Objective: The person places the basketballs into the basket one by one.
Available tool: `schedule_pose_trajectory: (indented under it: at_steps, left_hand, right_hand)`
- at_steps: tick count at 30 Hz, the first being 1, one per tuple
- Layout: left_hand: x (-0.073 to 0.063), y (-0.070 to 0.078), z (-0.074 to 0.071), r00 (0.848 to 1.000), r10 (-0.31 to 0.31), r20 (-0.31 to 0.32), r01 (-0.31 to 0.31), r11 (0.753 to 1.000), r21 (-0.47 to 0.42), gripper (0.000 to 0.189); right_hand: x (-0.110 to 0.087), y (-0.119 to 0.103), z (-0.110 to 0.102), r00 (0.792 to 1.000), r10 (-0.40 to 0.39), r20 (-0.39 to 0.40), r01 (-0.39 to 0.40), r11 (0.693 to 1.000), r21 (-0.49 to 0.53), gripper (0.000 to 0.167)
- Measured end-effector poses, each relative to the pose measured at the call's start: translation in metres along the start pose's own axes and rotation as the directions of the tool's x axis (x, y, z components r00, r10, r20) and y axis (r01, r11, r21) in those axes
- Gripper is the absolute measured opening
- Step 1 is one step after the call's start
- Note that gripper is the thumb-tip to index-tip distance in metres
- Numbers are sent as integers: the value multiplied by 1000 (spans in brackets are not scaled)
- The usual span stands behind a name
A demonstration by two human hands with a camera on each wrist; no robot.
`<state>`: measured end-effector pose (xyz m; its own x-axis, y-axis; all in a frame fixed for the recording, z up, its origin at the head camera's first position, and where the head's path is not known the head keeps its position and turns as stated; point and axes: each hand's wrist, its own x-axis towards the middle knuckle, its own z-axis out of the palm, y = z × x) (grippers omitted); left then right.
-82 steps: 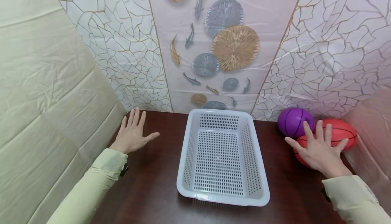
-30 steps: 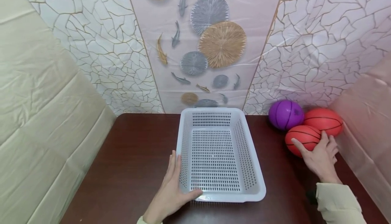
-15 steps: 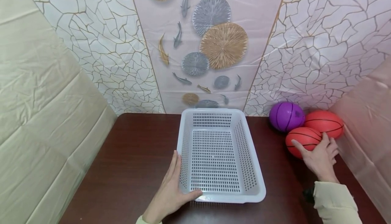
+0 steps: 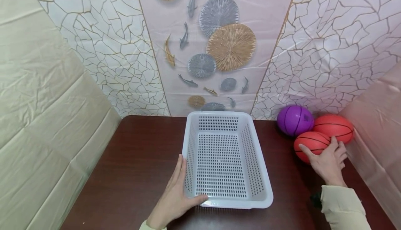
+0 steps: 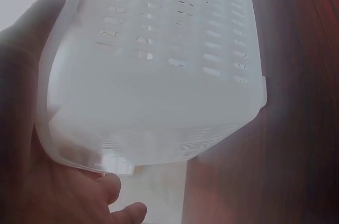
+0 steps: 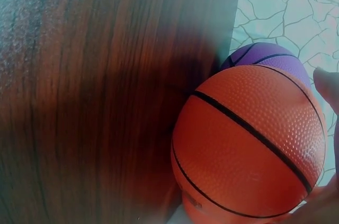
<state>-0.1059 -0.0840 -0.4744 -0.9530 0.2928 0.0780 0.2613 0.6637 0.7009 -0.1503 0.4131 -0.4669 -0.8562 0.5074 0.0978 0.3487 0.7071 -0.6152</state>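
Note:
A white perforated plastic basket (image 4: 219, 163) sits on a dark table. At its near left corner my left hand (image 4: 175, 193) holds the rim, thumb over the near edge and fingers along the left side; the left wrist view shows fingertips (image 5: 110, 186) outside the corner of the basket (image 5: 132, 91). My right hand (image 4: 330, 160) grips the nearest red toy basketball (image 4: 310, 143), thumb on its left and fingers on its right. This ball (image 6: 249, 139) fills much of the right wrist view. A purple ball (image 4: 294, 120) and another red ball (image 4: 336, 127) lie right behind it.
The dark wooden table (image 4: 134, 160) extends left of the basket and between basket and balls. A patterned backdrop (image 4: 203, 48) stands along its far edge. Beige padded cloth panels (image 4: 62, 118) slope down at both sides, with the balls near the right one.
From hovering spread at the sides, my left hand has moved to the basket's near left corner and my right hand onto the near red ball. Over the last second both hold still.

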Motion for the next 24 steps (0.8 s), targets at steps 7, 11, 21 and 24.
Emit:
schedule_pose_trajectory:
  at_steps: [7,11,21,24]
  left_hand:
    - [0,0,0,1000,1,3,-1,1000,-22,129]
    - [0,-1,0,1000,6,5,-6,999,-40,129]
    - [1,-1,0,1000,6,15,-5,997,-80,130]
    - [1,-1,0,1000,6,16,-5,996,-84,129]
  right_hand:
    - [0,2,0,1000,14,-5,-14,1000,9,118]
    - [-2,3,2,1000,30,6,-30,999,11,117]
    - [-3,4,5,999,46,0,-46,998,38,117]
    - [-4,4,5,999,43,-8,-43,999,33,116]
